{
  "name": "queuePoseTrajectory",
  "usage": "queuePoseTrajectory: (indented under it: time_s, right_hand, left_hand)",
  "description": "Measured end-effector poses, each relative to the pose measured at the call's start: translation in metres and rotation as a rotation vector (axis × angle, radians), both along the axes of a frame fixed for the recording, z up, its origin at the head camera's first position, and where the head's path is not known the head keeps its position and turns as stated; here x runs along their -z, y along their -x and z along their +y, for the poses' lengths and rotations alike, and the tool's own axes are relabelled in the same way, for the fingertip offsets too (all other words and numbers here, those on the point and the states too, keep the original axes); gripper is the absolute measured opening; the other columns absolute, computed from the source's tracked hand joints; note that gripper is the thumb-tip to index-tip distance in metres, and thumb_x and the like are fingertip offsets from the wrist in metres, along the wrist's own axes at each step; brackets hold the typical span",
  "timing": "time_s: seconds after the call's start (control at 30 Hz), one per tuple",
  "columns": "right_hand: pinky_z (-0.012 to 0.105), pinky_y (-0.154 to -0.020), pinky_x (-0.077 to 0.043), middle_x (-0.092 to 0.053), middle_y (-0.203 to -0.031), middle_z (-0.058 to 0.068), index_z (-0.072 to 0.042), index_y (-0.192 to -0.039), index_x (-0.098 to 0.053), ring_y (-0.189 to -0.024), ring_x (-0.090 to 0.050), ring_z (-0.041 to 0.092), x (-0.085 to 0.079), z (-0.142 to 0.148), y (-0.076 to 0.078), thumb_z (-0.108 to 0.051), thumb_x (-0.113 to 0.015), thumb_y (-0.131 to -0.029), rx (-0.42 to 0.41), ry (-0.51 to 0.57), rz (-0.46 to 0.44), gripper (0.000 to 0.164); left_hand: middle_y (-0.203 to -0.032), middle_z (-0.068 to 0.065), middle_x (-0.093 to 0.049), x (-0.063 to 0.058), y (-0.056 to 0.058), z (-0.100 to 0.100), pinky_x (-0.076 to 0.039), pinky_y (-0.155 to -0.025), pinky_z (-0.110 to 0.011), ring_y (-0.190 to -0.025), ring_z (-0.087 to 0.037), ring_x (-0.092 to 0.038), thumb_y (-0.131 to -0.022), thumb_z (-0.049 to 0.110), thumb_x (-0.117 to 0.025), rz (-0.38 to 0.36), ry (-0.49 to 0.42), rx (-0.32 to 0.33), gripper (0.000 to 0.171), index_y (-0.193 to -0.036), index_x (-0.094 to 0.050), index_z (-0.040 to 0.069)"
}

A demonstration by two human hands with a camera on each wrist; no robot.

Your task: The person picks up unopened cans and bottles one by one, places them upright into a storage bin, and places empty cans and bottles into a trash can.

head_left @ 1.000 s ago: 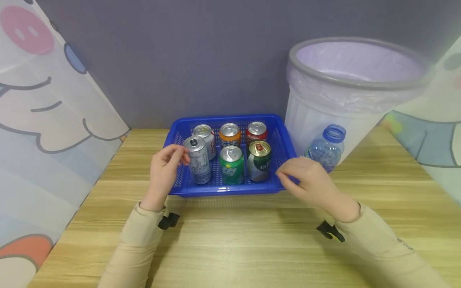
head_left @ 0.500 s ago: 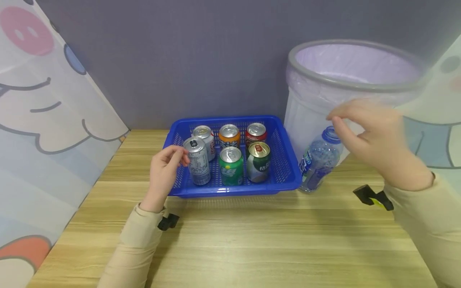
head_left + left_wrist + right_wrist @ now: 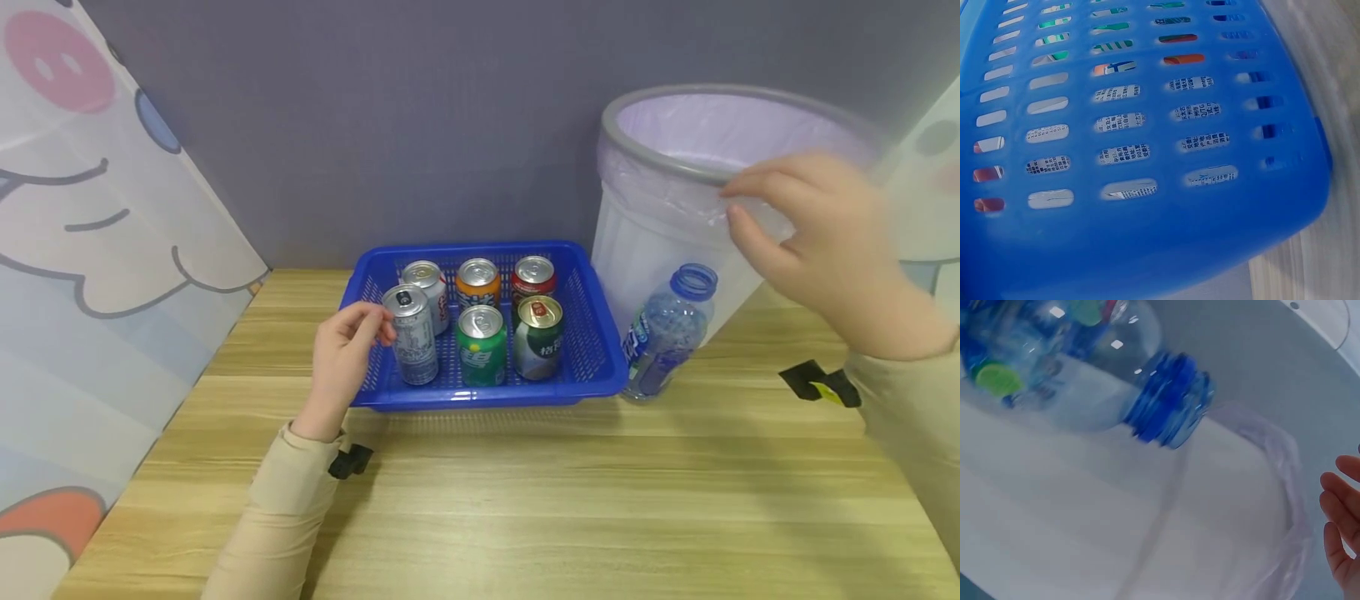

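My left hand (image 3: 341, 354) stays at the left side of the blue plastic basket (image 3: 457, 398), fingers loosely curled, their tips beside a tall silver can (image 3: 414, 343). Nothing shows in its grasp. Raised in front of the bin, my right hand (image 3: 825, 242) has loosely bent fingers with a gap between thumb and forefinger. Below it stands an uncapped clear blue plastic bottle (image 3: 663, 337), close to the basket's right rim. In the right wrist view the bottle's blue neck (image 3: 1169, 400) shows, with my fingers (image 3: 1344, 506) apart from it at the right edge.
Several drink cans stand upright in the basket, among them a green can (image 3: 482, 350), an orange can (image 3: 477, 287) and a dark green can (image 3: 538, 342). A white bin (image 3: 637, 233) with a lilac liner stands behind the bottle. A grey wall (image 3: 420, 125) closes the back.
My right hand has risen from the basket's right rim, moving right and back past the bottle to the front of the bin. The left hand has kept its place.
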State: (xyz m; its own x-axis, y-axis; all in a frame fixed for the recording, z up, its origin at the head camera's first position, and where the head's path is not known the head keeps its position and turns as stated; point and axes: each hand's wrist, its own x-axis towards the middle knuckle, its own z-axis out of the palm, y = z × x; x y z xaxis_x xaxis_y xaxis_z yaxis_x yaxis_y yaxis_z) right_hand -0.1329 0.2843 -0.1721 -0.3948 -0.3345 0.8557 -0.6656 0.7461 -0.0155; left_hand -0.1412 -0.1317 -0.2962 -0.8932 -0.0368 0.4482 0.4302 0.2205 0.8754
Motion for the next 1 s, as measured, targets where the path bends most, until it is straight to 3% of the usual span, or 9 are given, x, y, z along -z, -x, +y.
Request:
queuePoseTrajectory:
  time_s: [0.43, 0.63, 0.7, 0.87, 1.0]
  right_hand:
    - [0.017, -0.096, -0.032, -0.064, -0.09, 0.03, 0.013, -0.094, -0.064, -0.084, -0.053, 0.044, -0.006, 0.015, 0.008, -0.026, -0.048, -0.092, -0.004, -0.068, -0.038, 0.043]
    - [0.014, -0.098, -0.031, -0.064, -0.095, 0.03, 0.012, -0.096, -0.064, -0.089, -0.054, 0.044, -0.007, 0.025, 0.01, -0.017, -0.05, -0.092, 0.111, -0.037, -0.124, 0.033]
    - [0.021, -0.098, -0.035, -0.063, -0.098, 0.032, 0.012, -0.098, -0.064, -0.091, -0.054, 0.045, -0.007, 0.028, 0.011, -0.015, -0.049, -0.092, 0.153, -0.046, -0.176, 0.031]
    - [0.044, -0.075, -0.039, -0.062, -0.093, 0.033, 0.012, -0.102, -0.061, -0.078, -0.055, 0.043, -0.009, 0.035, 0.016, -0.013, -0.045, -0.094, 0.259, -0.148, -0.335, 0.031]
    - [0.05, -0.064, -0.037, -0.059, -0.079, 0.03, 0.012, -0.1, -0.059, -0.064, -0.052, 0.04, -0.008, 0.038, 0.019, -0.013, -0.044, -0.094, 0.298, -0.224, -0.361, 0.03]
  left_hand:
    - [-0.065, 0.012, -0.06, 0.0, 0.001, -0.001, -0.047, -0.06, -0.018, -0.06, -0.005, -0.057, -0.097, 0.007, -0.049, 0.013, 0.018, -0.018, 0.026, -0.084, -0.062, -0.011]
    - [-0.064, 0.012, -0.06, -0.001, 0.001, -0.001, -0.046, -0.059, -0.018, -0.06, -0.005, -0.057, -0.097, 0.007, -0.049, 0.012, 0.015, -0.027, 0.026, -0.084, -0.062, -0.011]
    - [-0.064, 0.012, -0.06, -0.001, 0.001, -0.001, -0.046, -0.059, -0.018, -0.06, -0.005, -0.057, -0.097, 0.007, -0.049, 0.013, 0.017, -0.03, 0.026, -0.084, -0.062, -0.011]
    - [-0.064, 0.012, -0.059, 0.0, 0.0, -0.001, -0.046, -0.059, -0.018, -0.06, -0.005, -0.056, -0.097, 0.007, -0.048, 0.011, 0.017, -0.032, 0.026, -0.084, -0.062, -0.011]
    - [-0.064, 0.011, -0.06, 0.001, 0.002, -0.001, -0.046, -0.059, -0.018, -0.06, -0.006, -0.056, -0.097, 0.007, -0.048, 0.01, 0.016, -0.038, 0.026, -0.084, -0.062, -0.011]
